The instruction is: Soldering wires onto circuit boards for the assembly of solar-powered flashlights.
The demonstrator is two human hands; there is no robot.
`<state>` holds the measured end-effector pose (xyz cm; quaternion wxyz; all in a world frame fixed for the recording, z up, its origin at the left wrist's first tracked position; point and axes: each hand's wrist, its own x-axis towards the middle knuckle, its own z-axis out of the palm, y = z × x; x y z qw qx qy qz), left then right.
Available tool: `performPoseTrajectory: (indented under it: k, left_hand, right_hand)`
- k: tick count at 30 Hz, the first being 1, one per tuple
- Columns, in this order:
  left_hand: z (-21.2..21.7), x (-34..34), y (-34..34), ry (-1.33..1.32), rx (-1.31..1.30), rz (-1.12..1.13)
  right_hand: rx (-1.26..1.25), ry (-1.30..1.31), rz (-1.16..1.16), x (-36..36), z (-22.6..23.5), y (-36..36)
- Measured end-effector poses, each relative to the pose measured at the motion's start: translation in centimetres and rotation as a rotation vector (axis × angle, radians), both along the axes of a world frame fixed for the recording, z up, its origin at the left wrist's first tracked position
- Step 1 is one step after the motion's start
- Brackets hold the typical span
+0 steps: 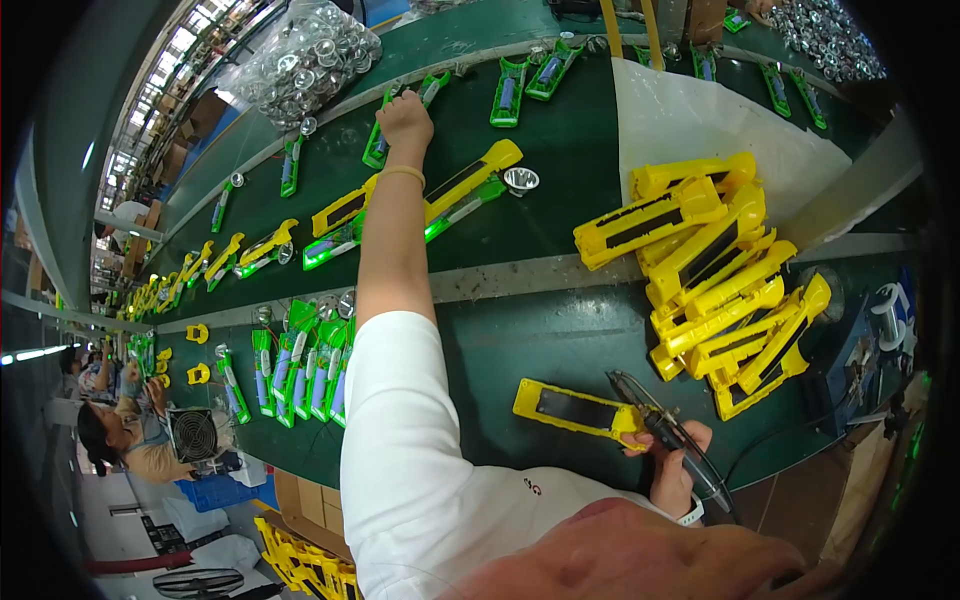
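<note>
My left arm stretches across to the far dark green belt. My left hand (405,120) is closed over a green flashlight body (375,148); the fingertips are partly hidden. Another green body (434,88) lies just beyond the knuckles. Low at the right, my right hand (682,465) grips a soldering iron (668,436) with a black handle and a thin curved tube along it. The same hand's fingers also pinch the end of a yellow flashlight shell (572,408) with a dark panel, held over the near green bench.
Yellow shells (705,260) are heaped at the right beside a white sheet (690,115). Several green bodies (300,365) lie in a row left of my arm. A reflector bag (305,65) stands at far left. Another person (135,435) sits further along the bench, near a fan (195,435).
</note>
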<state>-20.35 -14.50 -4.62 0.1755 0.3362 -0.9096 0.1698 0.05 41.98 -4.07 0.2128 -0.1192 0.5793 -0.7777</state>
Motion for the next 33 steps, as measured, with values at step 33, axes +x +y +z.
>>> performPoseTrajectory:
  k: [33]
  left_hand:
    - [2.2, 32.4, 30.5, -0.011, 0.647, -1.021]
  right_hand:
    - [-0.321, 0.2, -0.217, -1.4, 0.4, 1.4]
